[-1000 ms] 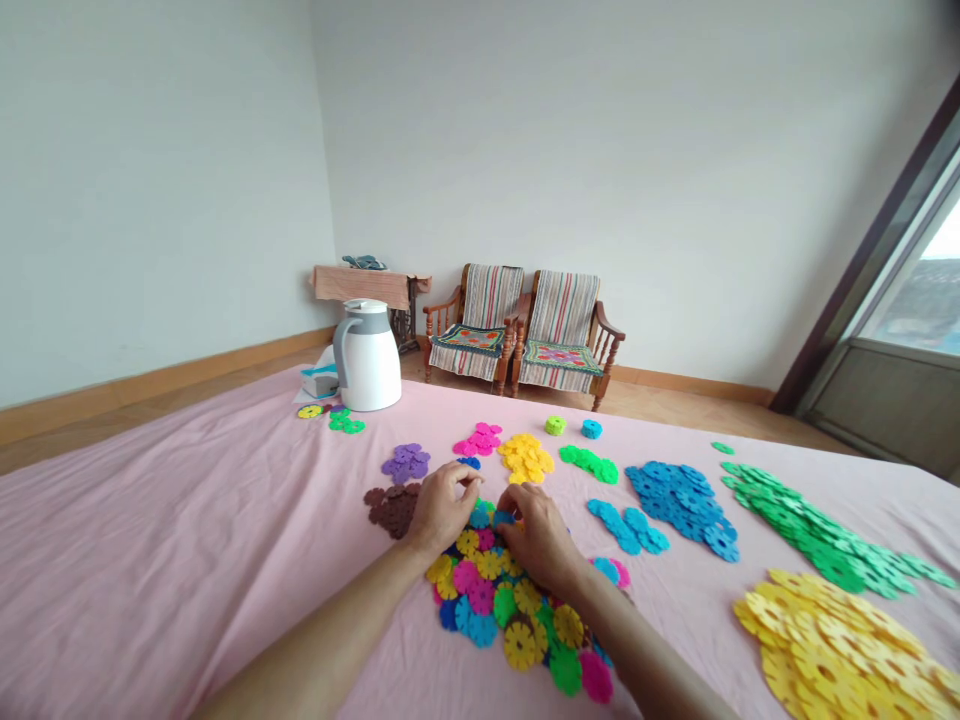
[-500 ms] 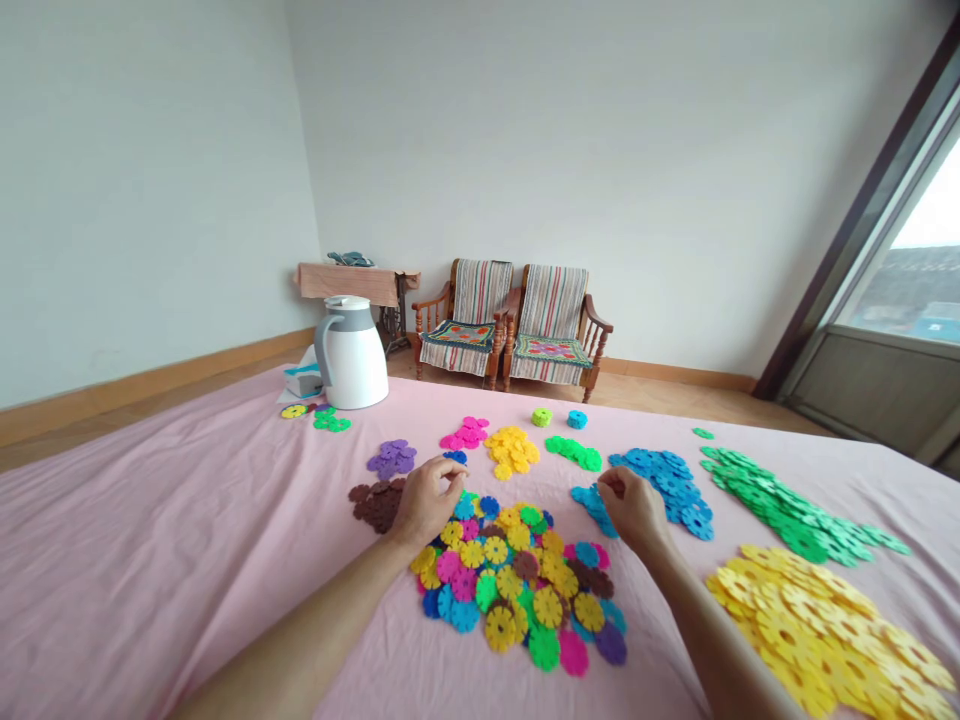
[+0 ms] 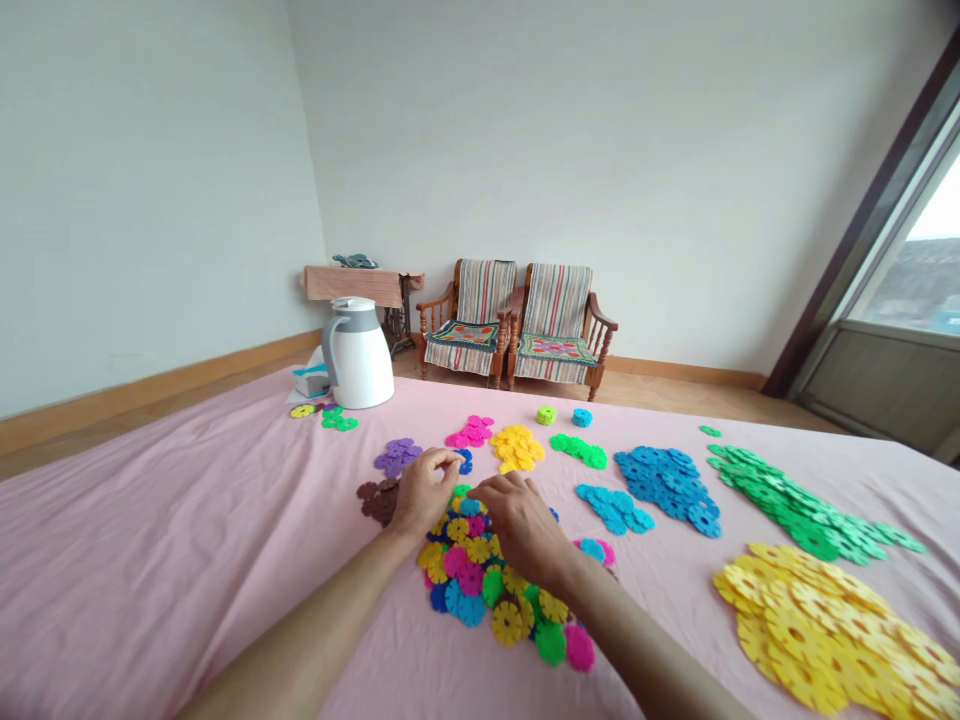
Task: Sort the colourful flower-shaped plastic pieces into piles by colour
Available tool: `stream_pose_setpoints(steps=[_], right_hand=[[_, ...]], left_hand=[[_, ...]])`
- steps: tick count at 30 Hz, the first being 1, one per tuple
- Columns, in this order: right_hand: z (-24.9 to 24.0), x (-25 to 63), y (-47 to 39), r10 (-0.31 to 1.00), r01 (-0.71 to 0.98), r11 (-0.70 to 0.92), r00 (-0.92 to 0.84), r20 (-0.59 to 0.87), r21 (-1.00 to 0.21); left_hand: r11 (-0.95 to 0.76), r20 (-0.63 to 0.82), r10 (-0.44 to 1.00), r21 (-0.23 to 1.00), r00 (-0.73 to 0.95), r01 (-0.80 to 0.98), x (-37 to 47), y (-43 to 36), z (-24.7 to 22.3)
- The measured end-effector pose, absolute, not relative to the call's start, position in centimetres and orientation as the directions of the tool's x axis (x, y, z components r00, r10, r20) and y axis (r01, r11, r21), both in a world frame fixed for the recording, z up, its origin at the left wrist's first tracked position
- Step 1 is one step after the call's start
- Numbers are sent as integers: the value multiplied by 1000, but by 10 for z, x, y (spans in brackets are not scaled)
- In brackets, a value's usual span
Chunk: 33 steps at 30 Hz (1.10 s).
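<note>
A mixed pile of notched plastic discs (image 3: 480,575) in many colours lies on the pink cloth (image 3: 300,500). My left hand (image 3: 427,490) is at its far left edge, fingers closed in a pinch beside a few dark blue discs (image 3: 465,461); what the fingertips hold is too small to tell. My right hand (image 3: 521,520) hovers over the far part of the pile, palm down with fingers bent, hiding some discs; its fingertips are unclear. Close to my left hand are brown discs (image 3: 377,500) and purple discs (image 3: 397,457). Yellow discs (image 3: 517,448) lie just beyond my right hand.
Pink (image 3: 470,432), green (image 3: 579,451), light blue (image 3: 613,509) and blue discs (image 3: 664,485) lie in groups. Larger green (image 3: 795,500) and yellow heaps (image 3: 817,630) are at the right. A white jug (image 3: 361,360) stands back left. Two chairs (image 3: 517,330) are beyond the cloth.
My right hand has moved left from the light blue discs to above the mixed pile, near my left hand. My left hand remains pinched in nearly the same place. The view has shifted slightly.
</note>
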State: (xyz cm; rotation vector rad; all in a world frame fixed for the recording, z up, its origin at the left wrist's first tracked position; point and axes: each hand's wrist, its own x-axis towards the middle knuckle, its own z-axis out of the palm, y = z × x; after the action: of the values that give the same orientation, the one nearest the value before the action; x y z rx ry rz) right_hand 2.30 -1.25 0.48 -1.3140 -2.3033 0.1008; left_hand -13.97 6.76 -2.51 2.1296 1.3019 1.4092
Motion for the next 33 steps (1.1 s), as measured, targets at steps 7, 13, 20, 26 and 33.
stream_pose_setpoints(steps=[7,13,20,26,33], right_hand=[[-2,14,4,813,826,556,-518,266,-92],[-6,17,-2,809,841,528,-457,370,-116],[-12,76,6,860,828,277,13,511,-487],[-26,135,14,884,889,-125,301,358,-440],[-27,141,7,857,900,-256,380,348,-353]], left_hand=[[-582,599,786,631,155,512,-141,68,-26],[-572,585,794,625,166,532,-139,66,-23],[-562,565,806,638,176,527,-138,65,-24],[-564,547,809,624,214,541,-137,63,-21],[-565,492,815,557,305,609,-142,64,-19]])
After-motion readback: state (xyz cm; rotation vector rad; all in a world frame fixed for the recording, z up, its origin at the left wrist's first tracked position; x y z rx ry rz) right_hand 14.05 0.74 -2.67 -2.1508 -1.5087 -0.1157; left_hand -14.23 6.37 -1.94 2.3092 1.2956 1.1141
